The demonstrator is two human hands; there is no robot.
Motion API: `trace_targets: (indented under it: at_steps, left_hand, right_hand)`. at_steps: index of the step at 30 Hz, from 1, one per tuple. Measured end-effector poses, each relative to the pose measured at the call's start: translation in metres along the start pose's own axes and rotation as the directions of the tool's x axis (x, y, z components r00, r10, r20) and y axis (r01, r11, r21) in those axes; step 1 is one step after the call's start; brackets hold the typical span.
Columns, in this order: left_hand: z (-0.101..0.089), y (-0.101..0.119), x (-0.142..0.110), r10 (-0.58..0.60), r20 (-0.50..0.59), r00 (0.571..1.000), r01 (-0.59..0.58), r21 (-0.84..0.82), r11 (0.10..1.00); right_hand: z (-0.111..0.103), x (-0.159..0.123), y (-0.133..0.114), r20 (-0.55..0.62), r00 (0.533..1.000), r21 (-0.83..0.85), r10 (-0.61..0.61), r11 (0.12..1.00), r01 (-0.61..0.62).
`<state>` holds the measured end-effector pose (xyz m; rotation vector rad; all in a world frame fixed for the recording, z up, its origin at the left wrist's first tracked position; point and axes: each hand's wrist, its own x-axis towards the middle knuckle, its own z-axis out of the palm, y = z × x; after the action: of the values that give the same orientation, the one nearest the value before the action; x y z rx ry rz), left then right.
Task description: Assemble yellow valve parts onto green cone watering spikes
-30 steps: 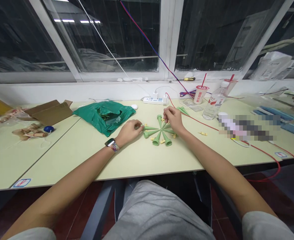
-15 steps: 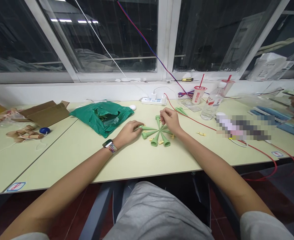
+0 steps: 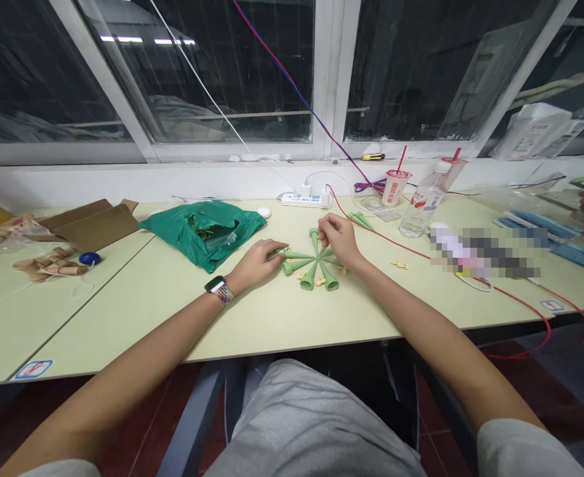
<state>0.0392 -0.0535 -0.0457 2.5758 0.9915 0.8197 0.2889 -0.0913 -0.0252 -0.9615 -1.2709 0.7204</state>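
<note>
Several green plastic cones (image 3: 307,281) lie on the table in a star, narrow tips together at the centre and wide ends outward. Small yellow plastic pieces (image 3: 320,282) lie in the gaps between them. My left hand (image 3: 260,262) rests on the table at the star's left side, fingers stretched out, fingertips by the wide end of a left cone. Over the star's upper right, my right hand (image 3: 340,238) has its thumb and fingers pinched together beside the top cone (image 3: 313,236). Whatever is in that pinch is too small or hidden to make out.
A torn green plastic bag (image 3: 203,232) lies left of the star. Farther right are a loose yellow piece (image 3: 400,265), a red cable (image 3: 401,250), a water bottle (image 3: 421,202) and a drink cup (image 3: 396,188). More green cones (image 3: 361,220) lie behind my right hand. A power strip (image 3: 304,199) sits behind.
</note>
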Motion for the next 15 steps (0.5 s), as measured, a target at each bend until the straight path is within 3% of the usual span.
trace_targets:
  at_steps: [15]
  left_hand:
    - [0.0001,0.0037,0.0003,0.000,0.001,1.000,0.000,-0.026,1.000]
  right_hand:
    - [-0.0002,-0.0012,0.0006,0.002,1.000,-0.006,-0.004,1.000,0.004]
